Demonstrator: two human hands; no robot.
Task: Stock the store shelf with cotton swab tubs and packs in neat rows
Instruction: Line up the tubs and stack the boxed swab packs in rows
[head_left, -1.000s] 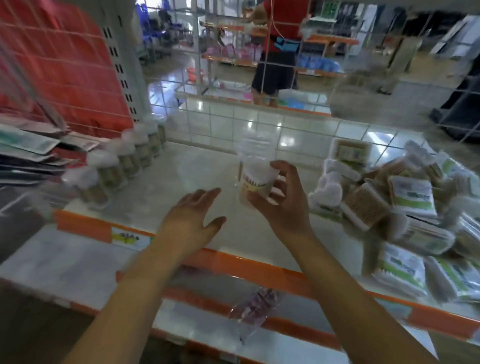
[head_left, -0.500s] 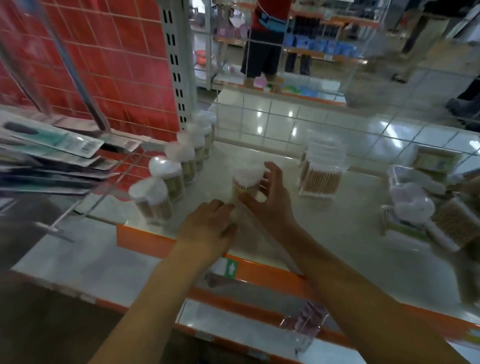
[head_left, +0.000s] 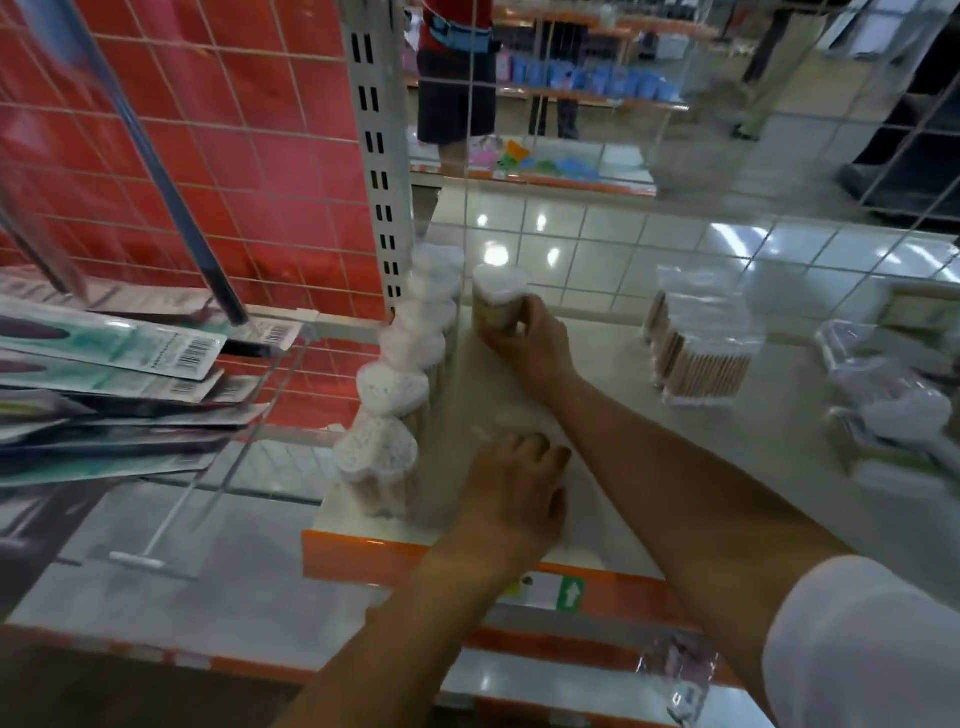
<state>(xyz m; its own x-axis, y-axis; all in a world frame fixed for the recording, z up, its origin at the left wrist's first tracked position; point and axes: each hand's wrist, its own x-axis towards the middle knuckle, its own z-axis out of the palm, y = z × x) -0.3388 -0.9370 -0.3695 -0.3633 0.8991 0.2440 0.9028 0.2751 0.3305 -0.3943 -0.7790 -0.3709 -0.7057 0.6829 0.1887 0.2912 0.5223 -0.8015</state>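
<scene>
At shelf rear, right hand (head_left: 524, 338) now sets tub (head_left: 497, 301).

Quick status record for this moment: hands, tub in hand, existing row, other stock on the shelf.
right hand: grips a cotton swab tub at the back of the shelf, upright
left hand: fingers curled, resting on the shelf near the front edge, holding nothing visible
tub row: along the shelf's left edge; held tub sits just right of its far end
loose swab pack: right, apart from the hands
</scene>
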